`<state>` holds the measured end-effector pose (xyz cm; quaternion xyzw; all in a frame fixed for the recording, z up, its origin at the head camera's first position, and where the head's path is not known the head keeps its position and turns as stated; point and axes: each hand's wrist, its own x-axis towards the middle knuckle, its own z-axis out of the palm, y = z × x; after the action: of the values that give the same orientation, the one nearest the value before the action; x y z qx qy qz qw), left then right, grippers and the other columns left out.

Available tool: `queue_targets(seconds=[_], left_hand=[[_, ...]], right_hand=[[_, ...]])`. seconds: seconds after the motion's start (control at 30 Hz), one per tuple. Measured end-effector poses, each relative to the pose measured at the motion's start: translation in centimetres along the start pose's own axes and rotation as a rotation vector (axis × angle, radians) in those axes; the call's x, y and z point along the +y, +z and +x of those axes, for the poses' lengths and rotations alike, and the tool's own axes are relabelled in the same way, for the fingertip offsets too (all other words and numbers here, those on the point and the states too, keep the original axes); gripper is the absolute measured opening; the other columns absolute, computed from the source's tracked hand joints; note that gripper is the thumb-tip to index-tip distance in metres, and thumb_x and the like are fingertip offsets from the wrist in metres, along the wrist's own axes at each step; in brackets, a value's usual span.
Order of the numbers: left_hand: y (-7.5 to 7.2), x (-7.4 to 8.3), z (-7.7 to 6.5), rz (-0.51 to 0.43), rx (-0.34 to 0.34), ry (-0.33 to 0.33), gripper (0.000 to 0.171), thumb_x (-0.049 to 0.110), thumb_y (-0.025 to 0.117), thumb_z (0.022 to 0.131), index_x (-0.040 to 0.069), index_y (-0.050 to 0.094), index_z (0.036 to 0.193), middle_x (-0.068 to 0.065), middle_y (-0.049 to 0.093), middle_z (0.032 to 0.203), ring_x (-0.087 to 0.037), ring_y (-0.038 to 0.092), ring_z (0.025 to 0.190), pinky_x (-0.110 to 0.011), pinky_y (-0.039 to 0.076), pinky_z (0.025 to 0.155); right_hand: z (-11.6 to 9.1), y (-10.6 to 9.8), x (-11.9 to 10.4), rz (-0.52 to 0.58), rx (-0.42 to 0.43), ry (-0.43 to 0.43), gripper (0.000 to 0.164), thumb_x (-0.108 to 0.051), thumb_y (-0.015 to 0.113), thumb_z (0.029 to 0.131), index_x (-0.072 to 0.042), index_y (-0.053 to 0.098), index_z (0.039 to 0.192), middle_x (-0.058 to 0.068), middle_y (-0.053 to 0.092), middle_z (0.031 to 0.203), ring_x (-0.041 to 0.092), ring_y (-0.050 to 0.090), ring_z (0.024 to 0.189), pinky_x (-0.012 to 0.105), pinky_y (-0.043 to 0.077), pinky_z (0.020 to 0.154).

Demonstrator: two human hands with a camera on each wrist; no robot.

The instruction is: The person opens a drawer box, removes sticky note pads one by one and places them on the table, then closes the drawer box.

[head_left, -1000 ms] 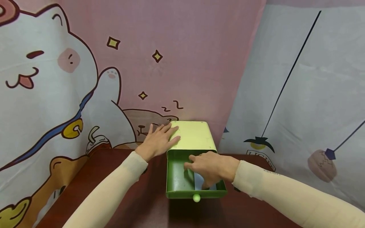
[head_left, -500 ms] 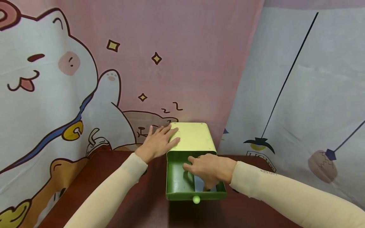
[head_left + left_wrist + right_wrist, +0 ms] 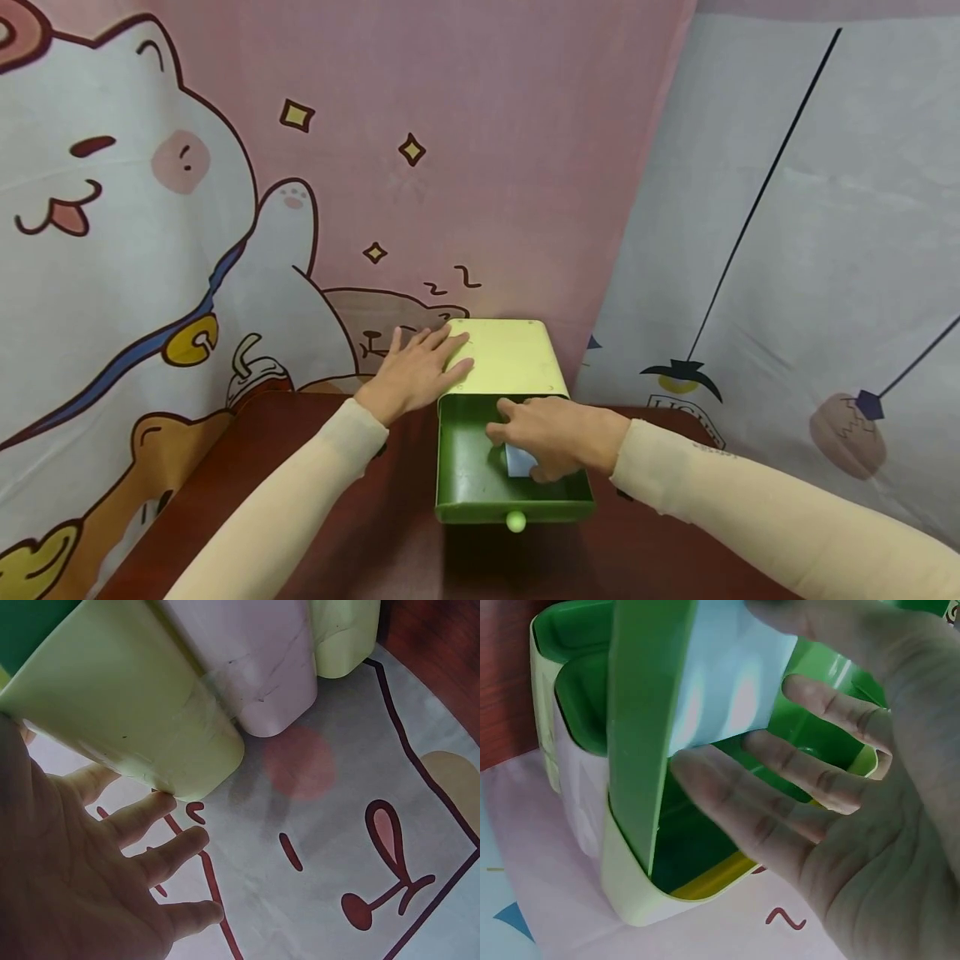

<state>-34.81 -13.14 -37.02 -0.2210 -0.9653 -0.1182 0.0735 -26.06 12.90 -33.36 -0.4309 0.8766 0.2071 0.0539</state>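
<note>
My left hand lies on the left part of the pale yellow-green top of a drawer unit, fingers spread and straight. The unit's green top drawer is pulled out, with a round light green knob on its front. Inside the drawer, my right hand holds a smooth light blue flat piece between thumb and fingertips. In the right wrist view, fingertips meet one edge of this blue piece while the thumb overlaps its other end. The hand hides much of it in the head view.
A pink module and another yellow-green one sit below the top drawer's housing. The unit stands on a dark red-brown table. Behind it hangs a cloth printed with cartoon animals.
The blue piece has shifted away from the drawer's front wall, toward the back, with my right thumb moving along with it. My left hand keeps its place on the top.
</note>
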Motion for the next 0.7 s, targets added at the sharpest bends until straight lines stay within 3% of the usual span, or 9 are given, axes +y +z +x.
queue_targets(seconds=[0.33,0.53,0.7], left_hand=[[-0.02,0.05,0.04,0.005,-0.012,-0.008,0.079,0.078,0.027,0.119,0.037,0.033,0.186,-0.005,0.024,0.197,-0.047,0.028,0.181,-0.081,0.003,0.144],[-0.09,0.16,0.05,0.005,-0.011,-0.011,0.079,0.079,0.027,0.119,0.037,0.033,0.186,-0.005,0.026,0.197,-0.048,0.029,0.18,-0.082,0.002,0.144],[-0.07,0.16,0.12,0.009,-0.014,-0.014,0.079,0.078,0.028,0.119,0.037,0.033,0.186,-0.004,0.025,0.197,-0.048,0.029,0.18,-0.082,0.002,0.144]], right_hand=[[-0.21,0.42,0.44,0.016,0.024,-0.036,0.059,-0.035,0.103,0.093,-0.021,0.077,0.144,0.006,0.071,0.124,0.014,0.073,0.083,0.027,0.066,0.08],[-0.27,0.55,0.54,0.007,0.027,-0.036,0.064,-0.036,0.103,0.093,-0.021,0.074,0.147,0.007,0.072,0.128,0.016,0.074,0.086,0.027,0.067,0.081],[-0.42,0.89,0.72,-0.004,0.037,-0.025,0.075,-0.038,0.102,0.093,-0.026,0.065,0.158,0.007,0.071,0.136,0.021,0.073,0.098,0.031,0.066,0.087]])
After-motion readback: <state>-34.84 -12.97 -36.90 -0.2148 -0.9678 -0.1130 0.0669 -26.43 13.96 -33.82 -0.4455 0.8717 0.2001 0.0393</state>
